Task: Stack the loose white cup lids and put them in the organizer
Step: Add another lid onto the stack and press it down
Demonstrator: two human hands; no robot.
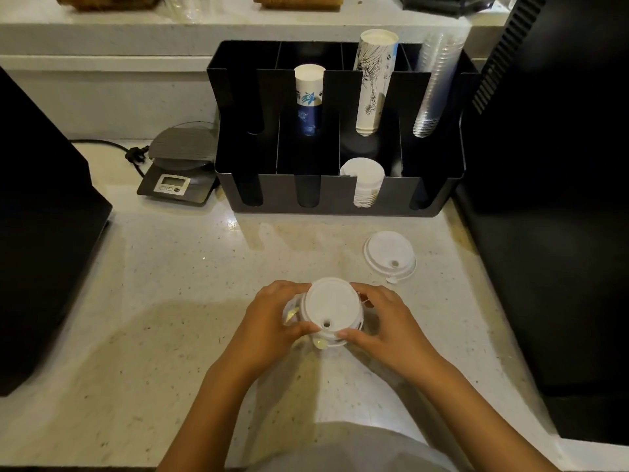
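A stack of white cup lids stands on the speckled counter near the front middle. My left hand grips its left side and my right hand grips its right side, fingers curled around the rims. One loose white lid lies flat on the counter to the right, behind the stack. The black organizer stands at the back. Its front row holds a stack of white lids in the third slot; the other front slots look dark and I see nothing in them.
The organizer's rear slots hold a blue-printed paper cup stack, a tall white printed cup stack and clear plastic cups. A digital scale with a cord sits left of it. Black machines flank the counter left and right.
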